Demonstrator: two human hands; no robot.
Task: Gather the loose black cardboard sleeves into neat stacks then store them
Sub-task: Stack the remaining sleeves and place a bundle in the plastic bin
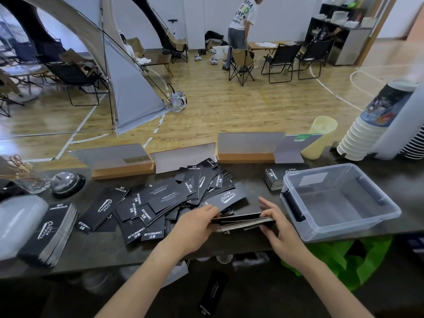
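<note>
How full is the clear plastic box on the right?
Empty. The clear box stands open without a lid, and its bare bottom shows, with none of the black sleeves inside.

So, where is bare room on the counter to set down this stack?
Bare counter: the near edge between the left stack and left hand; a gap between the loose pile and the small stack. The bin is empty. The middle is crowded.

Both ends of the thin bundle of black cardboard sleeves [243,222] vanish under the left hand [195,227] and right hand [280,228]; the clear plastic bin [344,230] hides part of a small black sleeve stack [273,179]; the left edge crops a translucent white plastic piece [18,221].
</note>
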